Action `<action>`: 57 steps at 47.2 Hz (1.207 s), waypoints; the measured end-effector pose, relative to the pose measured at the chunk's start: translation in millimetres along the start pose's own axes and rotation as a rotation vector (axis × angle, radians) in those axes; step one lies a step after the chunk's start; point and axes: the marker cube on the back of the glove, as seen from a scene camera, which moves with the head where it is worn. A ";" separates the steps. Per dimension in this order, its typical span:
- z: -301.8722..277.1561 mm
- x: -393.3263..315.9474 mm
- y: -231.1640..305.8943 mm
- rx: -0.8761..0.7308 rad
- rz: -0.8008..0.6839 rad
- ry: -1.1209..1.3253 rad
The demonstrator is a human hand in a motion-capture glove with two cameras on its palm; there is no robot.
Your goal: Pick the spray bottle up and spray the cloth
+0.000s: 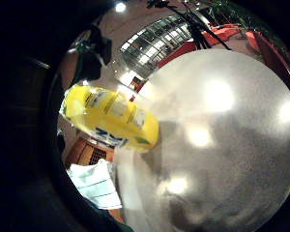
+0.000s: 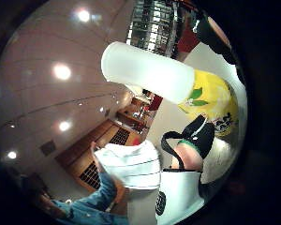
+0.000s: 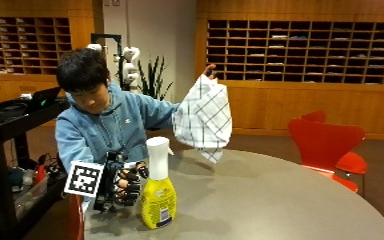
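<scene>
Across the table in the outside view, the gloved right hand (image 3: 122, 185) sits just beside the spray bottle (image 3: 158, 192), which stands upright on the grey table (image 3: 278, 200) near its edge. Fingers appear loosely curled next to the yellow body, not wrapped round it; contact, if any, is slight and I cannot confirm it from this angle. Bare left hand (image 3: 209, 71) holds the checked cloth (image 3: 203, 119) up in the air, above and beyond the bottle, well apart from the gloved hand. Little finger side palm view: bottle's yellow labelled body (image 1: 111, 116) is close to the palm, standing on the table surface (image 1: 222, 145), with the cloth (image 1: 94, 183) showing past it. Thumb side palm view: white head and neck of the bottle (image 2: 147, 70) with the yellow body below, one strapped fingertip (image 2: 187, 157) near it with a gap visible between, cloth (image 2: 131, 164) hanging behind. Status, as judged: approach done, cloth presented as target; bottle not yet gripped or lifted, trigger untouched. Left to do: close on the bottle, lift, aim the nozzle at the cloth, spray.
</scene>
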 end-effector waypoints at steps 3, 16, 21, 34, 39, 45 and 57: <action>-0.2 -0.6 1.3 -0.019 -0.034 0.000; 0.5 -7.8 -0.1 -0.020 -0.021 -0.001; 3.7 -9.5 -5.1 0.039 -0.034 0.001; 2.2 -12.2 6.7 -0.067 -0.003 0.024; 1.7 -14.0 8.8 -0.084 -0.084 0.010; 1.3 -31.1 8.5 -0.009 -0.034 -0.020; -1.2 -64.5 27.4 -0.017 -0.099 -0.058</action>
